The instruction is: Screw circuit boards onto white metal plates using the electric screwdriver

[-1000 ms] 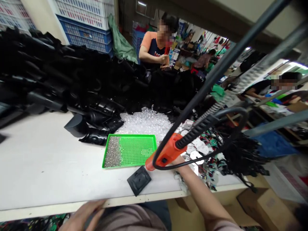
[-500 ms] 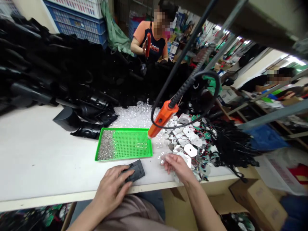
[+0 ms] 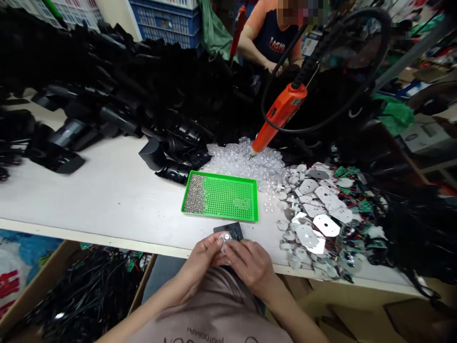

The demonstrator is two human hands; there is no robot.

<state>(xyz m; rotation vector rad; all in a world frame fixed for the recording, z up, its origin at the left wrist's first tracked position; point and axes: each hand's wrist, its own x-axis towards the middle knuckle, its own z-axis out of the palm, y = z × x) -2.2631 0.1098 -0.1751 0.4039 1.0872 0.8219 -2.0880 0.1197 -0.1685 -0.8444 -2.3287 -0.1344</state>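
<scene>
Our left hand and right hand press together at six o'clock, pinching a small shiny metal part just above a black plastic cover; an orange electric screwdriver hangs untouched near twelve.

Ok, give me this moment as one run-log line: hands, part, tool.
left hand: pinching small shiny part | right hand: fingers at same part | beneath: black square piece | orange electric screwdriver: hanging, unheld

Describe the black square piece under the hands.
On the white workbench, find the green perforated tray. Just in front lies a flat black square piece, partly under the left hand and right hand. Unlike the black plastic parts heaped behind the tray, it sits alone.
</scene>
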